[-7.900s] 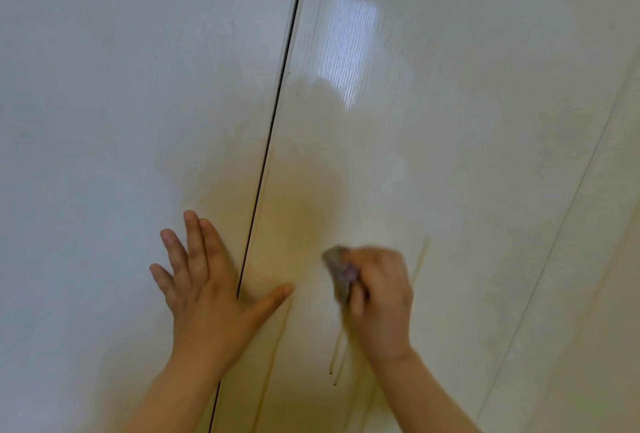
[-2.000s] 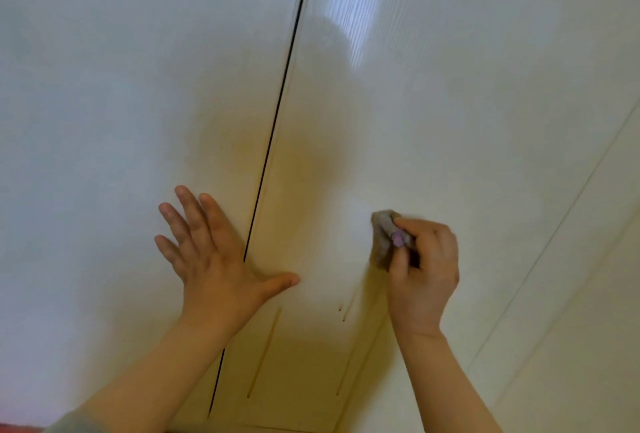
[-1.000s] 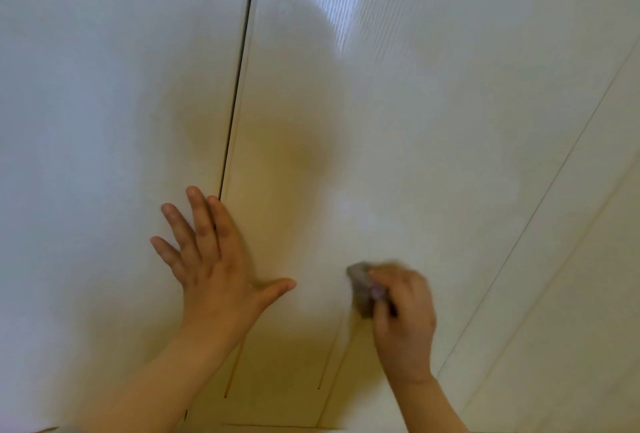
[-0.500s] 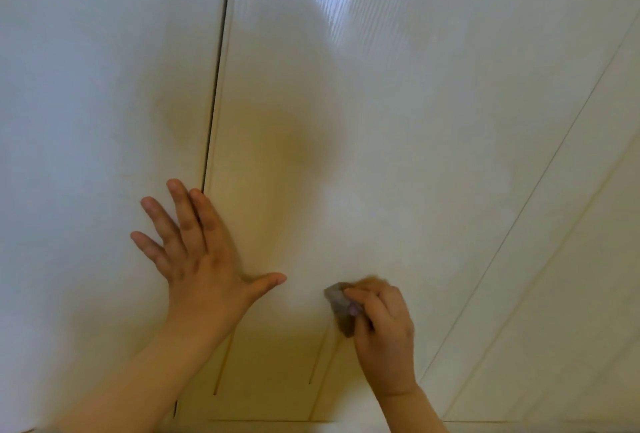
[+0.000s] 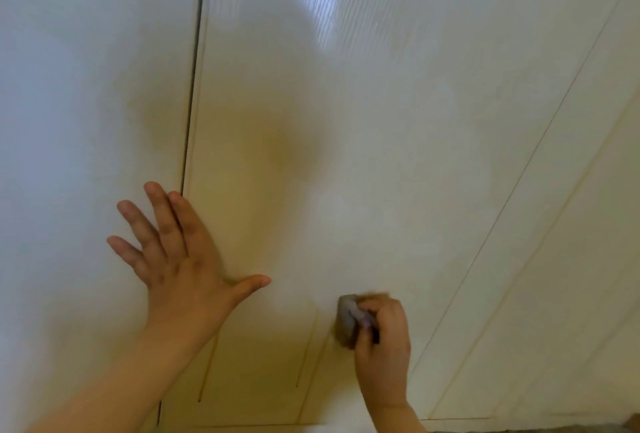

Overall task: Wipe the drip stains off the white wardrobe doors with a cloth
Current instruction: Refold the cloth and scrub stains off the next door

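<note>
Few thin brown drip stains [image 5: 305, 349] low on wht door [image 5: 381, 155], by grey cloth [image 5: 346, 325]

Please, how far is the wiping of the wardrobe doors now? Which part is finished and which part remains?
Done: the wardrobe door above the cloth shows no streaks. In hand: the right hand grips the cloth against the door, low down; the left hand lies flat across the door gap. Left: at least two thin brown drips, the left drip below the left hand and the right drip next to the cloth.
</note>
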### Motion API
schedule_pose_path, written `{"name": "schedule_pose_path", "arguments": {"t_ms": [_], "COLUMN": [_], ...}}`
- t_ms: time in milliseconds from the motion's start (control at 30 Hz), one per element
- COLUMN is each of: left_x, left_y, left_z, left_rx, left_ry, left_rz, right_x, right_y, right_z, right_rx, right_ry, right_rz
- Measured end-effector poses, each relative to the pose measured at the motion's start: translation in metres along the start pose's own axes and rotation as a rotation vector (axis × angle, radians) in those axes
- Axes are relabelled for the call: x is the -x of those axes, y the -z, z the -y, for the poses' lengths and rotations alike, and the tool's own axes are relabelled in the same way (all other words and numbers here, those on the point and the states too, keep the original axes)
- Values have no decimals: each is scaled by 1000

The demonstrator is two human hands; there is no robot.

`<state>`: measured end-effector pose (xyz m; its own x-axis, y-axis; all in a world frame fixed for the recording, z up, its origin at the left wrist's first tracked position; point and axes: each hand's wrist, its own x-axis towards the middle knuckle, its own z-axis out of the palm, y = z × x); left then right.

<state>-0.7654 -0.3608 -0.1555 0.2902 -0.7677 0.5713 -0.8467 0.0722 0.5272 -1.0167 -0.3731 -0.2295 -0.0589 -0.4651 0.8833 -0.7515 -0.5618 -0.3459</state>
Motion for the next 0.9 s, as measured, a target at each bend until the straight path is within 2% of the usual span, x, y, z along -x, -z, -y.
{"name": "schedule_pose_path", "arguments": {"t_ms": [67,167,233,367,467,667,733,900], "left_x": [1,2,2,1,0,1,1,2], "left_y": [0,1,1,1,2,2,1,2], "left_z": [-1,-1,-2,0,-1,-2,-2,-3], "left_rx": [-4,2,6,11,13,-2,-11,-12], "left_ry": [2,-3,-3,-5,-5,-5,-1,6], "left_rz": [-1,-7,-6,-6,-10,0,-2,3], "right_x": [-15,-60,-81,-82,-66,2,-9,-88], "right_y": [9,25,31,24,13,10,17,37], "right_z": [0,1,0,12,8,-14,-8,10], "right_rx": [-11,-62,-129,-177,-97,-20,-49,-126], "right_ry": [-28,-314,-455,-471,-521,-877,-836,-475], "right_rz": [-76,-427,-570,-578,-524,-458,-501,-689]}}
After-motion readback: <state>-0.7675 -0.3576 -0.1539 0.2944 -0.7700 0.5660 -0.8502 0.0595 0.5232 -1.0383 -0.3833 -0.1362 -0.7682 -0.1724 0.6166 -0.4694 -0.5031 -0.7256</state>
